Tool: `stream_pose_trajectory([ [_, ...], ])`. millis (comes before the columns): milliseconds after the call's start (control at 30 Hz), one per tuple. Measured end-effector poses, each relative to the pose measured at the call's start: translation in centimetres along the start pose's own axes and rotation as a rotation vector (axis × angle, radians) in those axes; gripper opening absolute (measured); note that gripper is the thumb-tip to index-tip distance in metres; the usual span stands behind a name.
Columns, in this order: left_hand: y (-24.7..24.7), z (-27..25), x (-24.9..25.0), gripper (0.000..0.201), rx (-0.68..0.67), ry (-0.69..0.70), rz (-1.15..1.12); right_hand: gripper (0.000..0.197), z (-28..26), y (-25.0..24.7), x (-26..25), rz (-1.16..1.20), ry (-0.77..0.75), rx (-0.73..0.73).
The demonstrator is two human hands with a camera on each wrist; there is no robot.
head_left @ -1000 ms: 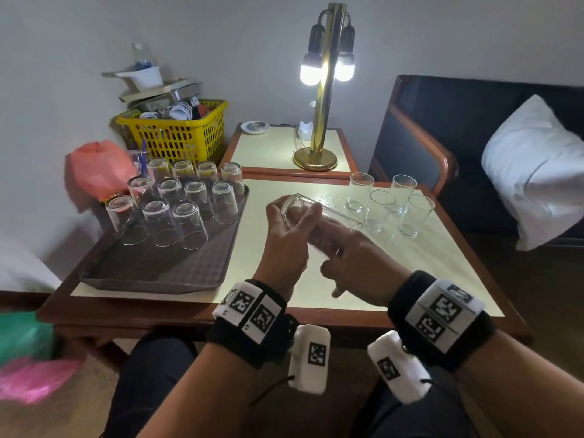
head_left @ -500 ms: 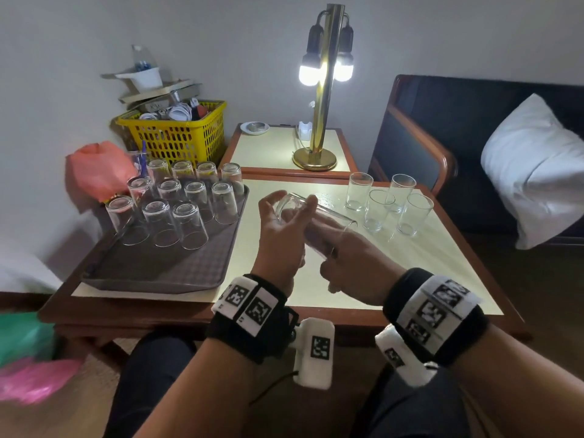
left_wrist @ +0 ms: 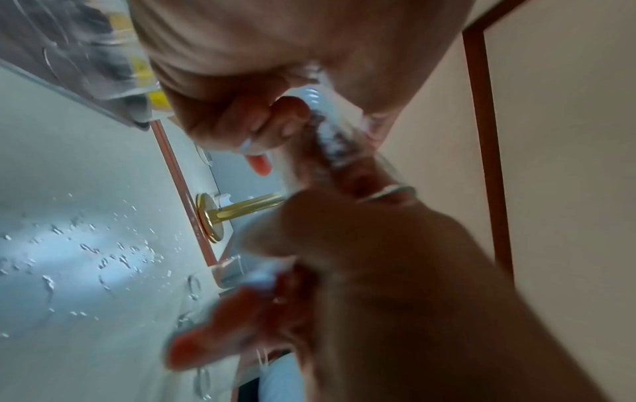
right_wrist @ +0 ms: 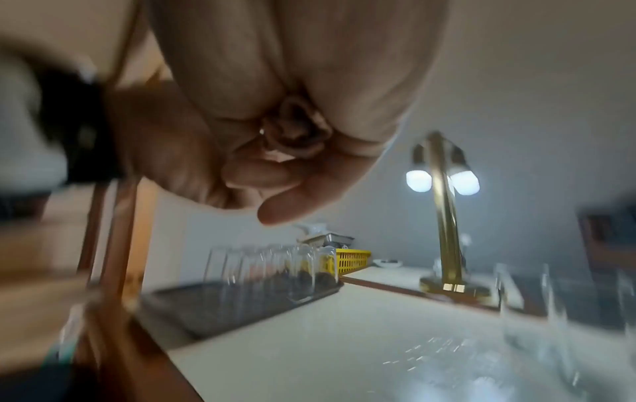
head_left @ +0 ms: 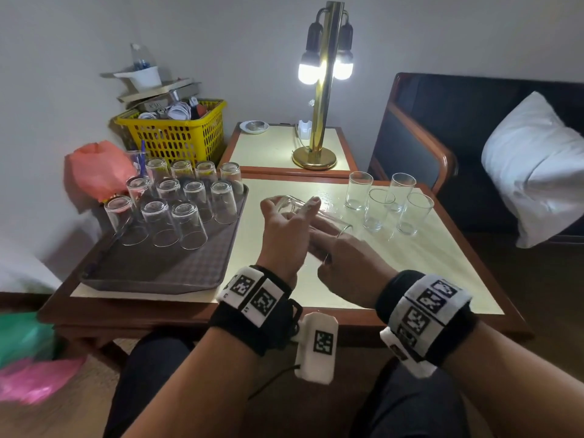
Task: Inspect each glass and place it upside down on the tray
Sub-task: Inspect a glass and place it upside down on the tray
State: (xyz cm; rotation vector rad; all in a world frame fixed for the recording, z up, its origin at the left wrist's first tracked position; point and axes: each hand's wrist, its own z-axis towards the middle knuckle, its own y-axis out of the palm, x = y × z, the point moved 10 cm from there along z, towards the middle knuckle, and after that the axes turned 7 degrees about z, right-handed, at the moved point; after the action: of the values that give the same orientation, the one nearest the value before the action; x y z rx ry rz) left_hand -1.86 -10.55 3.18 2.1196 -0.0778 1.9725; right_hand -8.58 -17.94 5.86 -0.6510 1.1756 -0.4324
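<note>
A: Starting at the left, what sits on the tray (head_left: 151,273)?

B: 11 glasses upside down (head_left: 189,226) in rows at its far end, the back row partly screened by the rows in front. Behind them a yellow basket (head_left: 177,137) and an orange bag (head_left: 96,169); the basket's contents are too jumbled to name.

A: And the middle?

B: The held glass (head_left: 328,221) lies on its side above the surface (head_left: 410,263), between both hands. The left hand (head_left: 284,235) pinches the base end, thumb and fingertip curled over it. The right hand (head_left: 350,267) has its fingers pushed inside the open mouth, so the rim runs across them (the left wrist view shows this, though smeared with blur).

A: Is the right-hand grip closed around the glass?

B: Its fingers curl inside it and the glass wall hides their tips; the right wrist view shows mostly palm and folded fingers, the glass itself not clear there.

A: Further right?

B: 4 upright glasses (head_left: 388,203) in a close cluster on the surface, well apart from the tray. Beyond them a brass lamp (head_left: 319,121), lit, and a white pillow (head_left: 537,172) cut off by the frame edge.
</note>
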Motion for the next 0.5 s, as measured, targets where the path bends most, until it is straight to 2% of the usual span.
stream_pose_trajectory([
  [67,0.1,-0.1,-0.2,0.032,0.005,0.005,-0.014,0.083,0.1,0.5,0.1,0.053,-0.004,-0.005],
  [100,0.0,-0.3,-0.4,0.034,0.012,0.016,-0.038,0.084,0.2,0.6,0.8,0.196,0.06,-0.01],
  [200,-0.2,-0.5,-0.7,0.042,-0.009,0.093,-0.126,0.078,-0.3,1.7,1.3,0.905,0.274,-0.081],
  [233,0.0,-0.6,-0.5,0.043,-0.036,0.114,-0.128,0.076,-0.5,2.0,1.2,1.074,0.306,-0.105],
  [267,0.1,-0.7,-0.6,0.042,-0.065,0.122,-0.117,0.075,-0.7,2.0,1.2,1.14,0.322,-0.106],
  [300,0.2,-0.6,-0.7,0.041,-0.084,0.109,-0.1,0.076,-0.6,2.0,1.7,1.106,0.331,-0.082],
  [333,0.0,-0.4,-0.9,0.039,-0.083,0.076,-0.074,0.077,-0.3,1.7,2.6,0.964,0.321,-0.042],
  [400,-0.8,0.2,-1.3,0.038,-0.021,-0.007,0.002,0.084,0.4,0.4,3.2,0.419,0.21,0.031],
  [433,-1.2,0.4,-1.3,0.036,0.011,-0.029,0.021,0.087,0.7,0.4,2.9,0.155,0.147,0.018],
  [500,-1.0,0.4,-1.2,0.027,0.012,-0.061,0.017,0.089,0.7,1.1,1.9,-0.093,0.054,-0.021],
])
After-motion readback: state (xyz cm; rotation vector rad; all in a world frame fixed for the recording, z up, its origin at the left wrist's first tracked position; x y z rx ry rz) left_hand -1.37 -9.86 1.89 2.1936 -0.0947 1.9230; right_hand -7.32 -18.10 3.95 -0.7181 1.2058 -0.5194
